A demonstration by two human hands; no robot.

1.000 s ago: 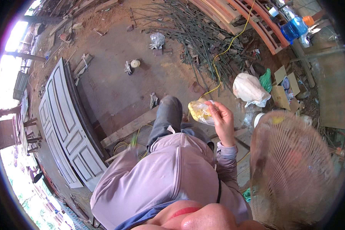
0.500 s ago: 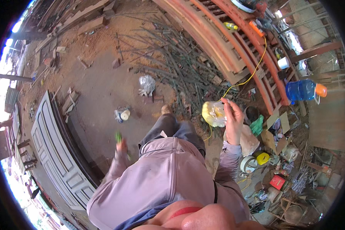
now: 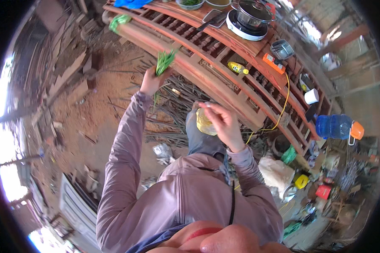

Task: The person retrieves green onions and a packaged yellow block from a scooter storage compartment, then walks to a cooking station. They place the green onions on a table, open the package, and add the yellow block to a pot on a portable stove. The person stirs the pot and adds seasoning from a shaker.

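Greens (image 3: 165, 62) near reddish wooden frames (image 3: 215, 82), sandy floor (image 3: 103, 84), dark sticks (image 3: 171, 114)

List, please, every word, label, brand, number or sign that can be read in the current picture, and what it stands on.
Nothing can be read.
Yellow bottle: label too small and blurred.
Orange box: markings too small.
Red box: any print too blurred.
Clear bag in the right hand: no print can be made out.
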